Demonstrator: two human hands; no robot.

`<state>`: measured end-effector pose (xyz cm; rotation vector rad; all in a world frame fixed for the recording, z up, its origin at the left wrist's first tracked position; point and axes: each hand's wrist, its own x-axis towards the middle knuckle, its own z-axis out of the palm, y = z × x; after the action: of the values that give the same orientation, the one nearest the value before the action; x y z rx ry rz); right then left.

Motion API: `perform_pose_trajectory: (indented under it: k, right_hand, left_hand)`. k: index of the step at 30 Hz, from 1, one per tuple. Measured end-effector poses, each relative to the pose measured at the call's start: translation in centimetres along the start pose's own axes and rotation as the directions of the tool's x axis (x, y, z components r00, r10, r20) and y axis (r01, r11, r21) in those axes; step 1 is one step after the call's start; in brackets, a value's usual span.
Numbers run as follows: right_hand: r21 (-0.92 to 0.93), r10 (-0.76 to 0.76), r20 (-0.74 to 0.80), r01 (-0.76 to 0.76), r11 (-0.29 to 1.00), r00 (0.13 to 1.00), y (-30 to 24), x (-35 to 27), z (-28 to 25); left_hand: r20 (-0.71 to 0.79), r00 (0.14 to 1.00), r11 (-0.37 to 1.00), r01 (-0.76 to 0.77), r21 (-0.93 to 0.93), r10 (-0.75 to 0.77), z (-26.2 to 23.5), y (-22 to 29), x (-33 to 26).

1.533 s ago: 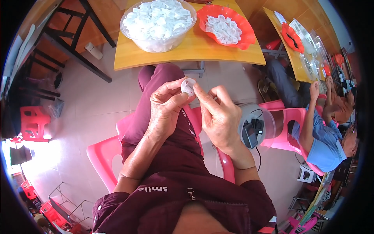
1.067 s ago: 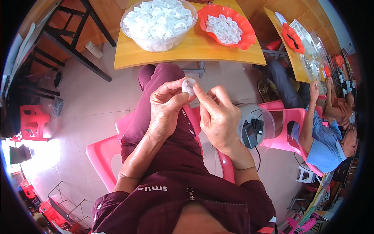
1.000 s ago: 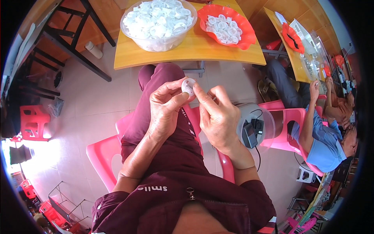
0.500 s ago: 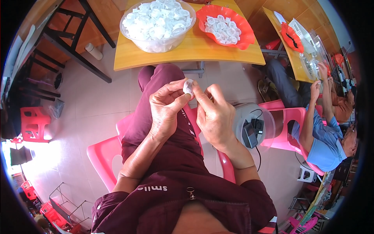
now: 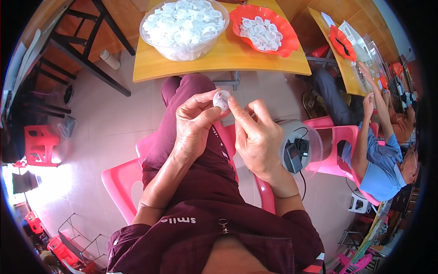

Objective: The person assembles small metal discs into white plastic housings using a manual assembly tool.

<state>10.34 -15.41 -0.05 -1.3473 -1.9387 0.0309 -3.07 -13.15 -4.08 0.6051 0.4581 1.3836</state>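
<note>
Both hands at work on a small part, seen from above. At the centre of the frame, slightly above the middle, the left hand (image 5: 191,125) holds 1 round white piece (image 5: 221,98); its grip is closed to the thickness of the piece, with the thumb below and a fingertip at the upper left edge. The right hand (image 5: 258,139), right of centre, sets its index fingertip against the piece's right edge; its other fingers are curled, and whether its grip has hold of anything cannot be told. At the top of the frame, a yellow table (image 5: 219,66) carries 2 containers: a clear bowl (image 5: 189,55) heaped with white pieces (image 5: 185,23), and, to its right, a red scalloped dish (image 5: 288,39) with a smaller group. Right of the right hand, a clear tub (image 5: 315,148) bears a black adapter (image 5: 293,158). At far right, a person in blue (image 5: 378,178) sits on a pink chair (image 5: 345,134).
</note>
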Motion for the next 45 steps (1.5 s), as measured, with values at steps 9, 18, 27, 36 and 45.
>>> perform_pose_trajectory:
  k: [9, 18, 27, 36, 45]
  right_hand:
    - [0.016, -0.033, 0.004, 0.033, 0.999, 0.999, 0.3, -0.2, 0.3]
    - [0.006, -0.035, 0.003, 0.035, 0.999, 0.999, 0.1, -0.3, 0.6]
    - [-0.017, 0.038, 0.063, -0.037, 0.999, 0.997, 0.0, 0.2, 0.2]
    - [0.328, 0.116, -0.086, -0.082, 0.941, 0.99, 3.0, 1.6, -1.1]
    - [0.996, 0.816, -0.092, 0.05, 0.077, 0.571, 17.1, 7.5, -5.6]
  left_hand:
    - [-0.044, 0.999, 1.0, 0.03, 0.002, -0.03, -0.2, 0.2, -0.3]
    - [-0.056, 0.998, 0.999, 0.016, 0.046, -0.013, -0.1, 0.2, -0.3]
    - [-0.072, 0.992, 0.954, -0.079, 0.288, 0.104, -0.3, -0.2, -0.3]
    - [-0.09, 0.982, 0.937, -0.13, 0.324, 0.167, -2.0, 0.9, 0.0]
    - [-0.066, 0.995, 0.971, -0.06, 0.23, 0.077, -1.6, 1.3, -0.4]
